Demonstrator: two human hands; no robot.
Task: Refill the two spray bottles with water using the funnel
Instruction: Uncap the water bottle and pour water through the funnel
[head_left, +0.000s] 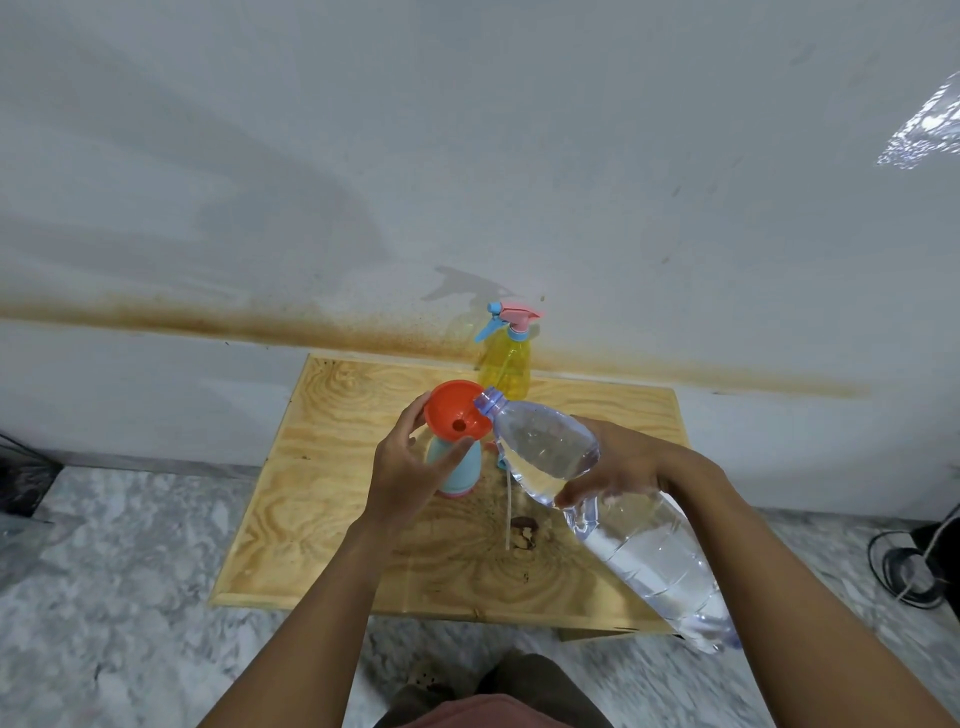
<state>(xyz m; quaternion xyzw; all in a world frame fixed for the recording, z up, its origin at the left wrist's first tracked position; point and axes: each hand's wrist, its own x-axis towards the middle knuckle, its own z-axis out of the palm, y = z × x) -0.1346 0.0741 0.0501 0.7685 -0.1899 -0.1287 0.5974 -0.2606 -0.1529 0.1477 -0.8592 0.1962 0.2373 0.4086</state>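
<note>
An orange funnel (456, 412) sits in the neck of a light blue spray bottle (457, 468) on the wooden table (332, 493). My left hand (410, 467) holds the funnel's rim between fingers and thumb. My right hand (618, 462) grips a large clear water bottle (613, 514), tilted so its open mouth rests at the funnel's right edge. A yellow spray bottle (506, 364) with a pink and blue trigger head stands upright at the table's far edge. The blue bottle's removed spray head (500, 460) and its dip tube (508, 512) lie partly hidden behind the water bottle.
The table stands against a white wall (467, 156) with a brown stain line. A small brown scrap (523, 530) lies on the table near the tube. Marble-patterned floor (104, 597) surrounds the table. Black cables (909, 571) lie on the floor at the right.
</note>
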